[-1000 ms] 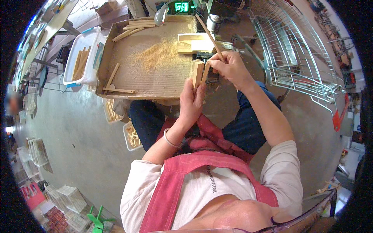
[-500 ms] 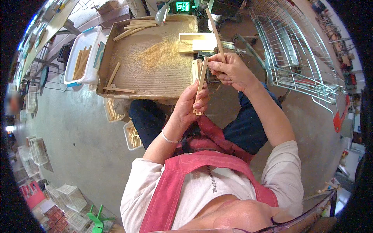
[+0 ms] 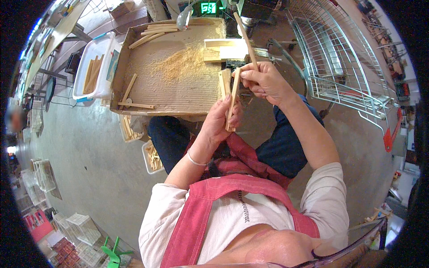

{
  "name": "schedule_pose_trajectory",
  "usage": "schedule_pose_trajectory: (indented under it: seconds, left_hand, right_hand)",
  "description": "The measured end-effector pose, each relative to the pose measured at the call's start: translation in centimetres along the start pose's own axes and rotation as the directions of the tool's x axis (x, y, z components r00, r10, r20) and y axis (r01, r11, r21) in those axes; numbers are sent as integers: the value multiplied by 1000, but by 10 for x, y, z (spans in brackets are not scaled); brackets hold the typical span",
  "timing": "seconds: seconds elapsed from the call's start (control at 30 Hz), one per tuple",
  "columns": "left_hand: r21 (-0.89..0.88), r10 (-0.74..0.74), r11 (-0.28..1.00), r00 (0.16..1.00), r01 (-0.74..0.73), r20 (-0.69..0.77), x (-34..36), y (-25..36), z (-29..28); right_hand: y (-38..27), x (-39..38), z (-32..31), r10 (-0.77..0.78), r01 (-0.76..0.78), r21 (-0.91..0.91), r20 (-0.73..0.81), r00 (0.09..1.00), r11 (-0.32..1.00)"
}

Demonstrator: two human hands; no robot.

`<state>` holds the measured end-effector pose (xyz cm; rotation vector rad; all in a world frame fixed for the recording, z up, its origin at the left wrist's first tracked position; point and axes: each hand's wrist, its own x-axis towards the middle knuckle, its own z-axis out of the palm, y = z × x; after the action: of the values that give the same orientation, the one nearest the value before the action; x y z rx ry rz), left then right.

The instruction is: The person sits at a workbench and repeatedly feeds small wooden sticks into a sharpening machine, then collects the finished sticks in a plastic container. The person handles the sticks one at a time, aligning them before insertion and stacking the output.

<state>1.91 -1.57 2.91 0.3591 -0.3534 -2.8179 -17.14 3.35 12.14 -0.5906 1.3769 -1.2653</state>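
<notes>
My left hand (image 3: 222, 114) grips a small bundle of short wooden strips (image 3: 225, 79), held upright at the near right corner of a cardboard tray (image 3: 181, 105). My right hand (image 3: 266, 82) has a long thin wooden strip (image 3: 246, 38) standing up from its fingers, which also touch the top of one short strip in my left hand. The tray holds sawdust (image 3: 175, 60) and loose strips (image 3: 156, 31). Just beyond my hands, pale wooden pieces (image 3: 225, 50) lie on a machine at the tray's right side.
A white plastic box (image 3: 82, 87) of strips is left of the tray. Bins (image 3: 152, 163) of wood pieces sit below it. A wire cart (image 3: 339, 71) stands at right, stacked crates (image 3: 78, 228) and a green plastic object (image 3: 111, 250) at lower left. A lamp head (image 3: 183, 18) hangs over the tray.
Since a second ago my left hand and its bundle have dropped slightly toward me, showing more of the strips' lower ends. My right hand has shifted slightly down and right.
</notes>
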Motion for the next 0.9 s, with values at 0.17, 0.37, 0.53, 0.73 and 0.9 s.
schedule_pose_trajectory:
  seconds: [0.17,0.37,0.53,0.73,0.9]
  left_hand:
    - [480,308,851,943,-212,-130,-5,6,7]
    - [536,423,787,900,-305,-109,-4,2,5]
    - [496,336,843,924,-210,-180,-8,6,5]
    - [423,250,892,953,-159,-171,-7,14,1]
    - [387,244,907,956,-165,-164,-5,18,-2]
  right_hand:
    - [-2,0,4,-7,7,-7,23,1000,1000]
    - [1,5,11,-11,7,-41,-95,995,999]
    - [3,13,12,27,-29,-12,-106,994,1000]
    - [5,18,13,31,-33,-26,-74,997,999]
    - [6,25,17,43,-50,-81,-80,996,995]
